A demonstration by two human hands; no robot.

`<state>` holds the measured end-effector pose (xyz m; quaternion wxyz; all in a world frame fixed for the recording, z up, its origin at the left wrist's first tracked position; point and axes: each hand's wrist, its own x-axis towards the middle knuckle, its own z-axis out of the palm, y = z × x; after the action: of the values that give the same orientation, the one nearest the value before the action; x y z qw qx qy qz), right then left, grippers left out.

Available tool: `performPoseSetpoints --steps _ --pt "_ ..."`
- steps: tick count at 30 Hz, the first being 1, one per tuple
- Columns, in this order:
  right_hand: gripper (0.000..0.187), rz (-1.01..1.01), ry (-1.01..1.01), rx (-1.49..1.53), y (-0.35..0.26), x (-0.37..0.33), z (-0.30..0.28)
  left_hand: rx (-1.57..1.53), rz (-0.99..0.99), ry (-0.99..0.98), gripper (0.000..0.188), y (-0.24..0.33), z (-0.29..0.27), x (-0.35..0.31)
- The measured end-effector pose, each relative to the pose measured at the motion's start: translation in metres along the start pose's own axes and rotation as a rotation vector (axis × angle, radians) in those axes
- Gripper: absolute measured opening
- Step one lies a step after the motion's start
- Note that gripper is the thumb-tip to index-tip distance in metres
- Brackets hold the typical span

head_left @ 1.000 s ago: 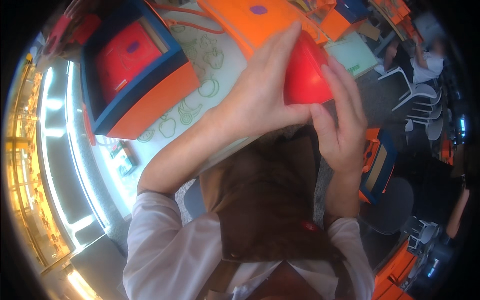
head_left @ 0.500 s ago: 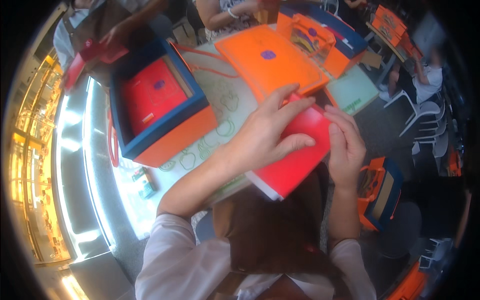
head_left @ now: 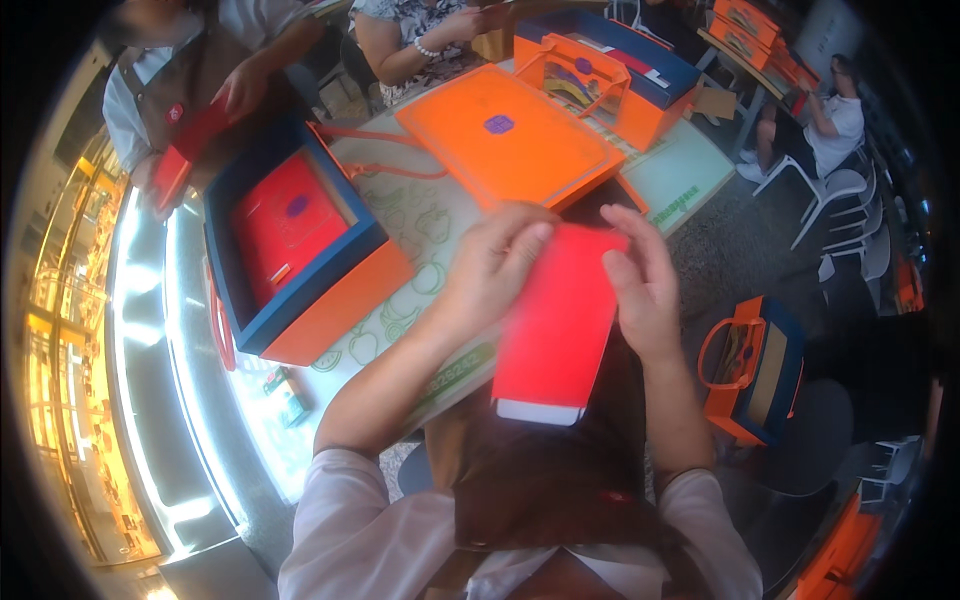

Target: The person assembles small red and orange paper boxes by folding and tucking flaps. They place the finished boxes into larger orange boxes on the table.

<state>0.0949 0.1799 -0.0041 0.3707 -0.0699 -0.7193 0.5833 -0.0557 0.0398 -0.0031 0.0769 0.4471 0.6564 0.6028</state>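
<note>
left hand (head_left: 487, 266): clamping red box (head_left: 558, 328), some fingertips hiding | right hand (head_left: 648, 292): flanking it, cannot tell if gripping | box face: showing blurred

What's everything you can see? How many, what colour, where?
Table: one, pale, middle
Held carton: one, red and white, centre
Open box: one, orange-blue, table's left
Inner box: one, red, inside that
Flat piece: one, orange, table's middle
Far box: at least one, orange-blue, table's far end
Handled box: one, orange-blue, right of table
Small pack: one, green, table's left edge
Another carton: one or more, red, top left
Lit shelves: several, yellow, left
Chairs: several, mostly white, right
Other people: three or more, mixed clothes, top
Apron: one, brown, bottom middle
Left hand: one, bare, carton's upper left
Right hand: one, bare, carton's upper right
</note>
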Motion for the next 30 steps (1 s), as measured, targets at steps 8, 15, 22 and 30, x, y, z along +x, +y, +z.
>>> performPoseSetpoints --steps 8,15,22,30 --pt "0.067 0.301 -0.23 0.281 0.039 -0.048 0.007 0.065 -0.009 0.273 0.019 -0.031 -0.016 0.013" --pt "0.063 0.353 -0.201 0.253 0.046 -0.048 -0.016 0.027 -0.133 0.193 0.027 -0.043 -0.003 0.009" --pt "0.045 0.316 -0.133 0.042 0.057 -0.06 -0.039 -0.101 -0.332 0.062 0.037 -0.06 -0.001 0.001" --pt "0.041 0.481 0.133 0.224 0.078 -0.076 -0.11 -0.188 -0.279 -0.009 0.051 -0.064 0.022 -0.006"
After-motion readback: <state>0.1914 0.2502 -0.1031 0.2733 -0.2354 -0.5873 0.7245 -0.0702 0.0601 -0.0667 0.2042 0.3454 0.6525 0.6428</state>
